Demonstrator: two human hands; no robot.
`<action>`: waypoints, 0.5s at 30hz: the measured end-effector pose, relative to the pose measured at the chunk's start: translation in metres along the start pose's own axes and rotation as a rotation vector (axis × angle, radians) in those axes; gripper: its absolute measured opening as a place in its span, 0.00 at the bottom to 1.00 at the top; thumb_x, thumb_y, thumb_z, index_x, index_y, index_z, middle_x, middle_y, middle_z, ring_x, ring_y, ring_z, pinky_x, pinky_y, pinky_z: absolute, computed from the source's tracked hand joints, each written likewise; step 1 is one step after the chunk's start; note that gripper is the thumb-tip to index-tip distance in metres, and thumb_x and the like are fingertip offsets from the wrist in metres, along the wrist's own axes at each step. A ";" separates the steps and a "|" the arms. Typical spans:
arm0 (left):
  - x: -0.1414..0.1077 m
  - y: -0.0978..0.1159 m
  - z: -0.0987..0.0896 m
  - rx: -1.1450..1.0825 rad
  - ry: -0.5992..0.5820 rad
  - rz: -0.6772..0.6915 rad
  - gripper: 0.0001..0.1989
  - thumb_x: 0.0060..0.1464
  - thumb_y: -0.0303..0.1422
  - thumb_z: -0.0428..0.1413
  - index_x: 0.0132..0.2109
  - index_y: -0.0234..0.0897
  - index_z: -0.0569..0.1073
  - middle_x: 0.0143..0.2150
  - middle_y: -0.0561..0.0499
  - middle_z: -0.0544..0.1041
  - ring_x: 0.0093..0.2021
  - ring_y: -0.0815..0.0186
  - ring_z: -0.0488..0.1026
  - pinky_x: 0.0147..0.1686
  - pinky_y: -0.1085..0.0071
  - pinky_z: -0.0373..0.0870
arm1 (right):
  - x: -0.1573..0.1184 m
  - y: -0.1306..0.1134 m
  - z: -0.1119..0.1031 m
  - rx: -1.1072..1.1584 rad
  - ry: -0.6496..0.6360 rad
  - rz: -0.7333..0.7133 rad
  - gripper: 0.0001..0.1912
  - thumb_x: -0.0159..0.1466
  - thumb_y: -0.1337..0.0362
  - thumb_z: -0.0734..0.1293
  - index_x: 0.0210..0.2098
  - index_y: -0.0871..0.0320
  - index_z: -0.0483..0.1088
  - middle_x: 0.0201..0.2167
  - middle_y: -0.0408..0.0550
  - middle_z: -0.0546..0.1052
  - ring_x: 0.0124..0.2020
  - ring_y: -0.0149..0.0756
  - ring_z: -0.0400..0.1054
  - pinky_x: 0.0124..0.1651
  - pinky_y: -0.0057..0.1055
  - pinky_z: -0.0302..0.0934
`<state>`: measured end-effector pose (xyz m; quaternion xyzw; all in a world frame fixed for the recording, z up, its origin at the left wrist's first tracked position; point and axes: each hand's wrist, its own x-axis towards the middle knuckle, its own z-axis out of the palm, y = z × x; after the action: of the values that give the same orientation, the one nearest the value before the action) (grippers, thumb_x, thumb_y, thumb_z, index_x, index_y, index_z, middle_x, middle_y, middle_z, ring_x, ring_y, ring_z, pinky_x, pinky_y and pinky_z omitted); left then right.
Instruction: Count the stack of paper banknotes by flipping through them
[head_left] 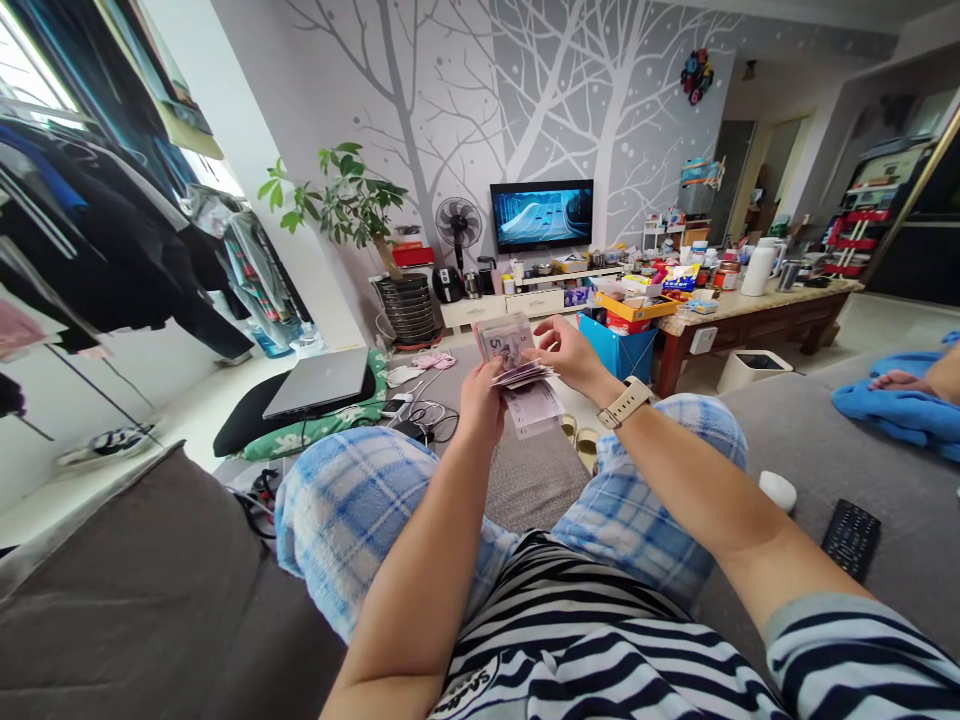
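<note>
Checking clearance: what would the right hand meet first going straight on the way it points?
Most likely the banknotes held in the left hand: the right hand points at them from close by, though the exact gap or contact is unclear.

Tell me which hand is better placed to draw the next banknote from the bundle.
Right, most likely: the right hand has its fingers at the edge of the banknotes, while the left hand is occupied gripping them from the other side.
</note>
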<state>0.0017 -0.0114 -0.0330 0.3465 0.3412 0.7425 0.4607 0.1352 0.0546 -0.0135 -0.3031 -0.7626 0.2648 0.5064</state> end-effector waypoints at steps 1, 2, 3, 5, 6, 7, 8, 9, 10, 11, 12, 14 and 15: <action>0.000 0.000 0.000 -0.006 0.003 -0.004 0.14 0.39 0.35 0.60 0.35 0.32 0.72 0.27 0.50 0.75 0.28 0.64 0.73 0.30 0.68 0.68 | 0.000 -0.001 0.000 -0.011 0.034 -0.006 0.20 0.51 0.50 0.68 0.36 0.58 0.64 0.24 0.40 0.69 0.25 0.30 0.62 0.28 0.26 0.54; -0.001 0.000 0.001 -0.010 -0.001 -0.009 0.15 0.38 0.35 0.60 0.35 0.32 0.72 0.28 0.50 0.75 0.29 0.63 0.73 0.31 0.68 0.69 | 0.001 -0.001 -0.001 -0.027 0.057 -0.017 0.19 0.53 0.49 0.67 0.33 0.58 0.64 0.23 0.41 0.69 0.25 0.29 0.61 0.28 0.26 0.53; -0.001 0.001 0.001 -0.013 -0.012 -0.012 0.15 0.38 0.34 0.60 0.36 0.32 0.72 0.28 0.50 0.75 0.30 0.62 0.74 0.32 0.67 0.69 | 0.001 -0.001 -0.001 -0.046 0.070 -0.030 0.18 0.54 0.49 0.65 0.30 0.58 0.64 0.22 0.41 0.68 0.24 0.29 0.60 0.28 0.26 0.52; -0.002 0.001 0.002 -0.019 -0.037 -0.009 0.16 0.37 0.33 0.60 0.38 0.32 0.73 0.29 0.49 0.76 0.33 0.61 0.74 0.33 0.67 0.69 | 0.002 -0.001 -0.002 -0.081 0.066 -0.053 0.19 0.56 0.48 0.63 0.25 0.59 0.63 0.21 0.42 0.67 0.24 0.29 0.58 0.28 0.27 0.50; -0.003 0.001 0.002 -0.022 -0.049 -0.003 0.17 0.37 0.32 0.60 0.38 0.32 0.73 0.29 0.49 0.76 0.33 0.60 0.74 0.34 0.67 0.69 | 0.002 -0.001 -0.002 -0.092 0.055 -0.060 0.19 0.57 0.48 0.63 0.24 0.59 0.63 0.21 0.42 0.67 0.24 0.29 0.58 0.28 0.27 0.50; -0.003 0.001 0.002 -0.026 -0.058 0.003 0.17 0.37 0.32 0.60 0.38 0.33 0.73 0.30 0.49 0.76 0.33 0.60 0.74 0.34 0.67 0.69 | 0.002 0.000 -0.003 -0.097 0.045 -0.064 0.19 0.57 0.49 0.62 0.23 0.59 0.63 0.21 0.43 0.68 0.24 0.29 0.57 0.28 0.27 0.49; -0.003 0.001 0.002 -0.028 -0.062 0.006 0.16 0.36 0.31 0.60 0.38 0.33 0.73 0.30 0.49 0.76 0.33 0.60 0.74 0.34 0.67 0.69 | 0.002 0.000 -0.003 -0.100 0.037 -0.067 0.19 0.57 0.49 0.62 0.23 0.59 0.63 0.21 0.43 0.68 0.24 0.29 0.57 0.28 0.27 0.49; -0.003 0.000 0.002 -0.028 -0.061 0.008 0.16 0.36 0.31 0.60 0.37 0.33 0.73 0.29 0.49 0.76 0.33 0.60 0.74 0.34 0.67 0.69 | 0.002 0.000 -0.003 -0.100 0.032 -0.068 0.19 0.57 0.50 0.62 0.22 0.59 0.63 0.21 0.43 0.68 0.24 0.29 0.57 0.28 0.27 0.49; -0.002 0.000 0.001 -0.025 -0.057 0.008 0.16 0.36 0.31 0.60 0.37 0.33 0.73 0.29 0.49 0.76 0.33 0.61 0.74 0.34 0.67 0.69 | 0.002 0.000 -0.002 -0.097 0.029 -0.068 0.18 0.57 0.50 0.63 0.22 0.59 0.63 0.20 0.43 0.68 0.24 0.29 0.57 0.27 0.27 0.48; -0.001 -0.001 0.000 -0.021 -0.048 0.006 0.15 0.36 0.31 0.60 0.36 0.33 0.73 0.29 0.49 0.76 0.32 0.61 0.74 0.34 0.67 0.68 | 0.002 0.000 -0.002 -0.091 0.026 -0.065 0.18 0.57 0.51 0.63 0.22 0.59 0.63 0.21 0.43 0.68 0.24 0.29 0.58 0.27 0.27 0.48; 0.000 -0.003 -0.001 -0.016 -0.035 0.003 0.15 0.37 0.32 0.60 0.36 0.33 0.73 0.29 0.49 0.76 0.32 0.61 0.74 0.33 0.67 0.68 | 0.001 0.000 -0.002 -0.082 0.024 -0.063 0.18 0.57 0.51 0.63 0.22 0.59 0.63 0.21 0.43 0.68 0.24 0.29 0.58 0.27 0.27 0.48; 0.003 -0.005 -0.003 -0.013 -0.014 -0.002 0.16 0.38 0.35 0.60 0.37 0.33 0.73 0.30 0.48 0.76 0.31 0.62 0.73 0.33 0.67 0.68 | 0.001 -0.001 -0.002 -0.060 0.023 -0.055 0.17 0.57 0.51 0.63 0.22 0.59 0.63 0.20 0.42 0.67 0.24 0.29 0.57 0.27 0.27 0.48; 0.005 -0.007 -0.004 -0.016 -0.014 -0.001 0.17 0.40 0.36 0.60 0.38 0.33 0.72 0.31 0.48 0.76 0.31 0.62 0.73 0.32 0.67 0.68 | 0.001 -0.001 -0.002 -0.047 0.026 -0.053 0.17 0.56 0.52 0.64 0.22 0.59 0.63 0.20 0.42 0.67 0.24 0.29 0.57 0.27 0.27 0.49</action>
<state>0.0000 -0.0053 -0.0394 0.3480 0.3322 0.7423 0.4663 0.1362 0.0549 -0.0116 -0.2982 -0.7698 0.2294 0.5156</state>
